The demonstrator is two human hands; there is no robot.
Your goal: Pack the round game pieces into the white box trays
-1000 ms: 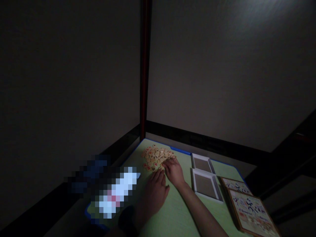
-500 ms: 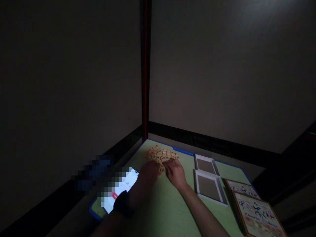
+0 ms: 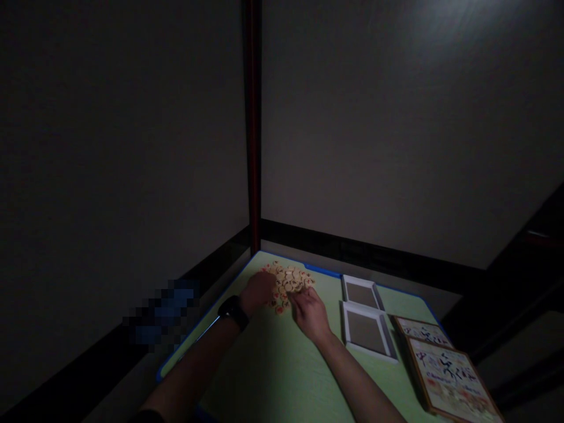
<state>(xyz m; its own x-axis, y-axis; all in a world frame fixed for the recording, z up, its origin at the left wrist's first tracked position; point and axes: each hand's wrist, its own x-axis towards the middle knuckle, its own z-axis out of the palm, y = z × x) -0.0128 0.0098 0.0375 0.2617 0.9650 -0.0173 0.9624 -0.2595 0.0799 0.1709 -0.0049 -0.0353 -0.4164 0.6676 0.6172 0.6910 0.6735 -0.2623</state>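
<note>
A loose heap of round wooden Chinese chess pieces [image 3: 291, 278] with red and dark markings lies toward the far corner of the green table. At the heap's left edge is my left hand [image 3: 259, 290], back upward, with a dark watch on its wrist; its fingertips are hidden against the pieces. My right hand [image 3: 311, 312] is at the near right side of the heap, fingers curled together at the pieces. Whatever they pinch is too small and dark to make out. Several pieces, some marked red, lie between the two hands.
Two shallow white box trays [image 3: 369, 332] stand right of my right hand. Farther right lie two printed Chinese chess boxes [image 3: 449, 376], one overlapping the other. A phone [image 3: 207, 332] is mostly hidden behind my left forearm. Walls meet behind the blue-edged table [image 3: 282, 376].
My left hand has moved left and farther away, to the heap's left side, uncovering pieces near the middle. Its forearm now covers most of the phone. My right hand stays at the heap.
</note>
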